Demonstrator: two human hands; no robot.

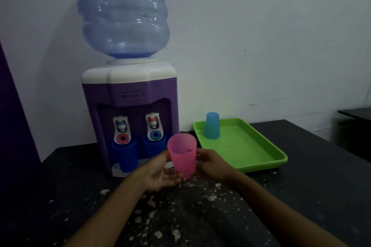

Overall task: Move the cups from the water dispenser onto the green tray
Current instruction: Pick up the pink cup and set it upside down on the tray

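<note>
Translucent plastic pink cup (182, 153), glossy plastic green tray (259, 146), speckled dark countertop (301, 196)

A dark countertop (313, 196) flecked with pale chips meets a white wall (261, 36).

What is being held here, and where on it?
The pink cup, upright, held by its sides between both hands: left hand on its left side, right hand on its right.
</note>
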